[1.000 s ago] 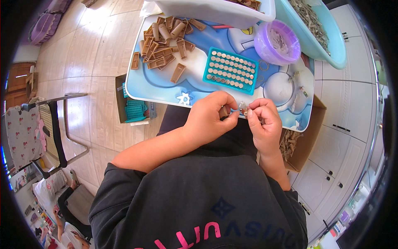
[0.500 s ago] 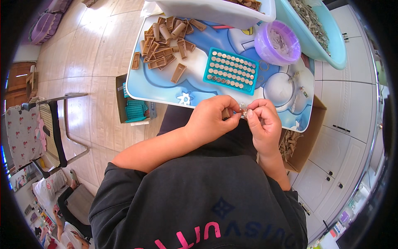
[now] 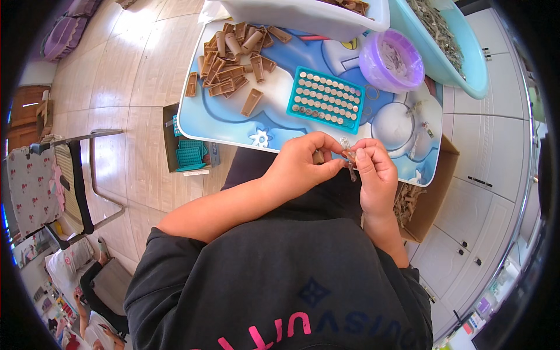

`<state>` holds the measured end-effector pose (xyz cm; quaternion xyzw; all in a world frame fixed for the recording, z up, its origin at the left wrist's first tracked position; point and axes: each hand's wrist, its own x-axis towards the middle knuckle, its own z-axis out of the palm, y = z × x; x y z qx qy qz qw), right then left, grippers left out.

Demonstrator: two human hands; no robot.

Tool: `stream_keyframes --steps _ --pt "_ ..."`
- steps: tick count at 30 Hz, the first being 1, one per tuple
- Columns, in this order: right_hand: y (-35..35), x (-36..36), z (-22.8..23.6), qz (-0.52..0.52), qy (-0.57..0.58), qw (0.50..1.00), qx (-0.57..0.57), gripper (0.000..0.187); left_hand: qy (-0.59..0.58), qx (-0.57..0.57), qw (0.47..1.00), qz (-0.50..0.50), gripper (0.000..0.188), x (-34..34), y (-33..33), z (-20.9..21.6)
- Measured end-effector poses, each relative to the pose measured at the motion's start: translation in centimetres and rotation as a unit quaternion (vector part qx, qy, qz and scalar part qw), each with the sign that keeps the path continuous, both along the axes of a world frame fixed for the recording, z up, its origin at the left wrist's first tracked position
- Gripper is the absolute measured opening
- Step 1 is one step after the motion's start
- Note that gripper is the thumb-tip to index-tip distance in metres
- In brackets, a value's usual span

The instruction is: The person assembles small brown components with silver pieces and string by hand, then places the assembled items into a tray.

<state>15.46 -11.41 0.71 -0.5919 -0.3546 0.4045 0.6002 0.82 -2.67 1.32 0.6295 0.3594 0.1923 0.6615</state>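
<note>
Close together at the table's near edge, my two hands meet over a small shiny piece, clear or metallic point(image 3: 352, 169), whose exact kind is too small to tell. My left hand point(image 3: 303, 158) is closed, pinching the piece between thumb and forefinger, with a brown plastic part point(image 3: 318, 157) tucked in its curled fingers. From the other side, the fingertips of my right hand point(image 3: 376, 169) press on the same shiny piece. Beyond them lies a teal tray point(image 3: 290, 111) with rows of small round silvery discs. A heap of brown plastic casings point(image 3: 233, 61) covers the table's far left.
A purple tub point(image 3: 364, 64) with small pale pieces stands right of the tray. Behind are a white bin point(image 3: 303, 20) and a light-blue basin point(image 3: 475, 76) of metallic parts. Cardboard boxes point(image 3: 446, 169) flank the table point(image 3: 221, 125) below its edge. Someone sits at lower left.
Both hands have shifted slightly to the right. More of the shiny piece shows between the fingers, with one end now hanging down.
</note>
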Motion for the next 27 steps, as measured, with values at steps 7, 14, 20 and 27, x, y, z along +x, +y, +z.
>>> stream_keyframes --steps 7,14,20,27 --pt "0.4 -0.2 0.1 0.010 -0.059 0.998 0.026 0.014 -0.019 -0.124 0.992 0.006 0.014 0.6 0.0 0.2" --pt "0.4 -0.3 -0.1 -0.016 -0.031 0.999 0.025 0.014 -0.071 -0.174 0.982 0.028 0.012 1.1 -0.2 -0.7" --pt "0.3 -0.2 -0.1 -0.015 -0.137 0.990 0.025 0.014 -0.045 -0.156 0.986 0.046 0.010 0.8 -0.3 -0.4" --pt "0.2 0.0 -0.1 -0.007 -0.208 0.978 0.018 0.011 -0.088 -0.176 0.977 0.083 0.009 0.7 -0.8 -1.6"
